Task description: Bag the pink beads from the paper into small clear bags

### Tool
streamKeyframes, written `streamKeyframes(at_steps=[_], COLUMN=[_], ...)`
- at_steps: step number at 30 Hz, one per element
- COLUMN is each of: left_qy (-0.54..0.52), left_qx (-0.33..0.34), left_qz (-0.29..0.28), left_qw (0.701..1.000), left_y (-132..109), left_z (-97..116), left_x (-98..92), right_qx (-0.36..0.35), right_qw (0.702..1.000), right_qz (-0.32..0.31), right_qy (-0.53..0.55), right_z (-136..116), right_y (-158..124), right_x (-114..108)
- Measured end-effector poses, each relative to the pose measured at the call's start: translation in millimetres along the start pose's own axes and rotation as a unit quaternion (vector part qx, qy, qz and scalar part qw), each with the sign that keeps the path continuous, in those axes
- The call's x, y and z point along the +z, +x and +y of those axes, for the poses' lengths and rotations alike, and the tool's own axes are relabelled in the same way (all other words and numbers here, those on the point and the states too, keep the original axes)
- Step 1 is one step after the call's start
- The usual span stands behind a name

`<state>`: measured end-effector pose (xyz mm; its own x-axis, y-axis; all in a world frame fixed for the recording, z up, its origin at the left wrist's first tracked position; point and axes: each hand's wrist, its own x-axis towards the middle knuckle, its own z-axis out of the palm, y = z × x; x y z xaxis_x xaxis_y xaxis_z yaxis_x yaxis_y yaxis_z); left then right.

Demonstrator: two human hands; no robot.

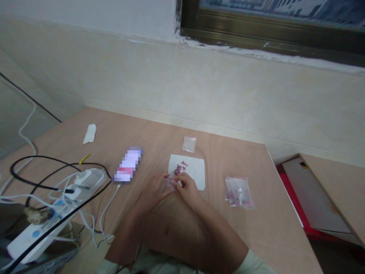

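My left hand (156, 189) is closed on a small clear plastic bag (169, 184) near the table's front. My right hand (186, 187) meets it there, thumb and fingers pinched at the bag's right side; whether a small piece is between those fingertips is hidden. Just beyond the hands lies a white sheet of paper (198, 173), partly covered by my right hand. On it is a loose cluster of small dark red and pink pieces (178, 168), too small to name. A flat clear zip bag (189, 144) lies behind the paper. Several filled zip bags (238, 192) are piled to the right.
A phone (128, 165) with a blurred screen lies left, joined to a white cable. A white power strip (37, 232) with tangled black and white cables fills the front left. A white paper scrap (90, 133) lies farther back. The wall (142, 83) borders the wooden table (211, 217).
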<state>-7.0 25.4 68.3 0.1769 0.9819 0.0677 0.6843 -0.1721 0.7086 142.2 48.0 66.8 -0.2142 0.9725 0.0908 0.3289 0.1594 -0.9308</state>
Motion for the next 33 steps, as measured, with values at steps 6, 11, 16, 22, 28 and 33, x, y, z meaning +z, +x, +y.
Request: streamKeyframes(at_steps=[6,11,16,22,28,33], left_qy=[-0.012,-0.019,-0.020,-0.011,-0.024,-0.016], left_qx=[-0.028,-0.043,-0.054,-0.038,-0.011,-0.008], left_qz=[-0.005,-0.011,-0.016,0.004,0.014,0.008], left_qw=[1.000,0.999,0.998,0.999,1.000,1.000], left_y=[-4.8,-3.0,1.9,7.3,4.0,-3.4], left_z=[3.9,4.6,3.8,-2.0,-8.1,-10.2], left_x=[-6.7,-10.9,-13.3,-4.2,9.0,4.6], right_qx=[0.071,0.084,0.100,0.041,-0.032,0.081], right_qw=[0.986,0.965,0.963,0.984,0.997,0.973], right_qz=[0.120,0.124,0.087,0.080,-0.031,0.104], right_qy=[-0.092,-0.214,-0.237,-0.155,-0.062,-0.191], right_z=[41.2,61.7,65.3,40.5,8.3,36.2], right_y=[23.0,46.9,52.1,37.8,11.2,18.9], right_x=[-12.0,-15.0,-19.5,-22.5,-7.0,-8.5])
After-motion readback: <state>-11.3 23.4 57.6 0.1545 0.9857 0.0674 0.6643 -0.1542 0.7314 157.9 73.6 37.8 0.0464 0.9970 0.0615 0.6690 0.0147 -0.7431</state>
